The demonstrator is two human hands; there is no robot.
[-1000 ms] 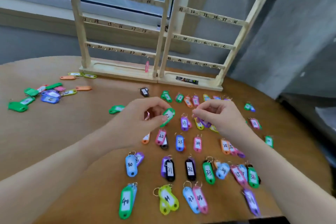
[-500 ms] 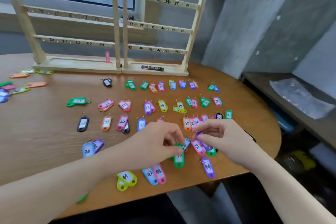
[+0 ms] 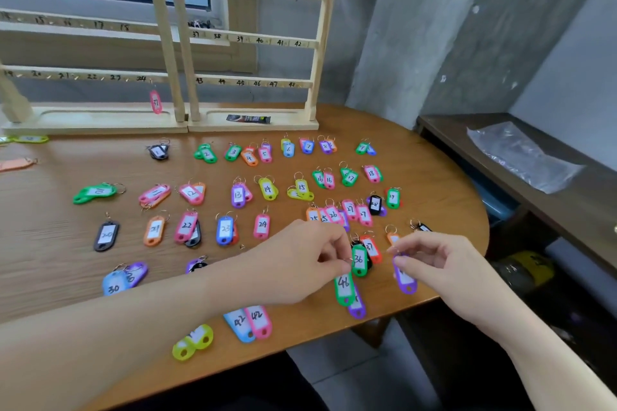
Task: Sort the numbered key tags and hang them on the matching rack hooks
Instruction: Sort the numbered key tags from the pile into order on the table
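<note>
Many coloured numbered key tags lie in rows on the wooden table [image 3: 50, 264]. My left hand [image 3: 300, 260] pinches the ring of a green tag marked 46 [image 3: 344, 287], which hangs over a purple tag [image 3: 357, 309] near the table's front right edge. My right hand [image 3: 434, 260] pinches the ring of another purple tag [image 3: 404, 279]. Green tag 36 [image 3: 359, 260] and a red tag [image 3: 371, 248] lie between the hands. Two wooden racks [image 3: 253, 40] with numbered hooks stand at the back; one pink tag [image 3: 155, 102] hangs under hook 24.
A black tube [image 3: 248, 118] lies on the right rack's base. Loose tags sit at the far left edge [image 3: 30, 139]. To the right, past the table's rounded edge, is a dark shelf [image 3: 567, 210] with a plastic bag [image 3: 521, 157]. A grey wall stands behind.
My view has swung right and down. Both hands moved from the middle rows to the front right edge, the left still holding the green tag; the right now holds a purple tag.
</note>
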